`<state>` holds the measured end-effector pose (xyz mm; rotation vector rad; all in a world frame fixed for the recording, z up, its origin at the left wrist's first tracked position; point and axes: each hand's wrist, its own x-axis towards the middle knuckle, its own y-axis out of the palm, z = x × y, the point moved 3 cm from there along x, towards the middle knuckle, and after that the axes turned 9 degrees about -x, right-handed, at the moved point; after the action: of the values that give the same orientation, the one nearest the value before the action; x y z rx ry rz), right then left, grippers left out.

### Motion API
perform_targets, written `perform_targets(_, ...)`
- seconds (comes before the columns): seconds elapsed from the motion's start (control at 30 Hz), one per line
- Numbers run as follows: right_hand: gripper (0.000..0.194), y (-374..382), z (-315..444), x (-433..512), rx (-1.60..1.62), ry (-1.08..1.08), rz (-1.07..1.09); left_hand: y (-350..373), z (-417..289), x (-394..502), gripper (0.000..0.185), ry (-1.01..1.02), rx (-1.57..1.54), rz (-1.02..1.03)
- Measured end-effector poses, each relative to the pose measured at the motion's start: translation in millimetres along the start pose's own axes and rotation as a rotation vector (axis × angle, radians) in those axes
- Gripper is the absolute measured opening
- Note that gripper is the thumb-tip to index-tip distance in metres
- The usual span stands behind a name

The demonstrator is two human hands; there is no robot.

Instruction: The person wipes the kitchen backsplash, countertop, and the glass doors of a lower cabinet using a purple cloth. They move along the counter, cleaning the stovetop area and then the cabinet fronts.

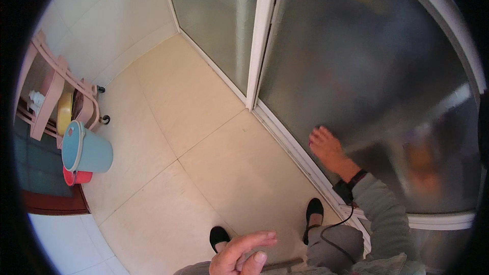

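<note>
My right hand [329,149] is raised in front of the lower part of a frosted glass door panel [344,65], palm turned to the glass. A small dark spot shows at its fingertips; whether something lies under the palm is hidden. A dark wristband [358,178] with a black box [343,193] sits at that wrist, and a black cable [336,224] runs down from it. My left hand [242,252] is low in front of me, fingers bent, thumb apart from them, with nothing visible between them. Beyond its thumb lies a brown bar [283,264], partly hidden.
At the left a pink wheeled rack [49,99] holds a yellow basin [64,112]. Before it stand a light blue bucket [93,151] and a red container [83,177]. A white door frame [261,42] and floor track [294,147] border the tiled floor [214,152].
</note>
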<state>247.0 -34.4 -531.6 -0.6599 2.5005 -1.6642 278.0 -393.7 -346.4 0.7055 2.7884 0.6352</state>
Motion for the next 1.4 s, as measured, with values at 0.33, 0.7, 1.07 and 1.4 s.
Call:
perform_targets(0.33, 0.042, -268.6, -85.9, -30.0, -0.439, 0.434, -0.409, 7.5, -6.9, -16.9, 0.027, 0.157, 0.111, 0.021)
perform_targets(0.7, 0.017, -56.4, 18.9, -84.3, 0.008, 0.102, -0.125, 19.2, 3.6, -17.3, 0.024, 0.13, 0.195, -0.027)
perform_targets(1.07, 0.032, -318.8, -79.0, -98.5, -0.345, 0.443, -0.465, 36.5, 12.9, -8.7, 0.02, 0.304, 0.297, 0.018)
perform_targets(1.4, 0.026, -235.3, -39.0, -138.0, -0.281, 0.417, -0.371, 36.3, 23.9, -3.7, 0.019, 0.367, 0.351, 0.013)
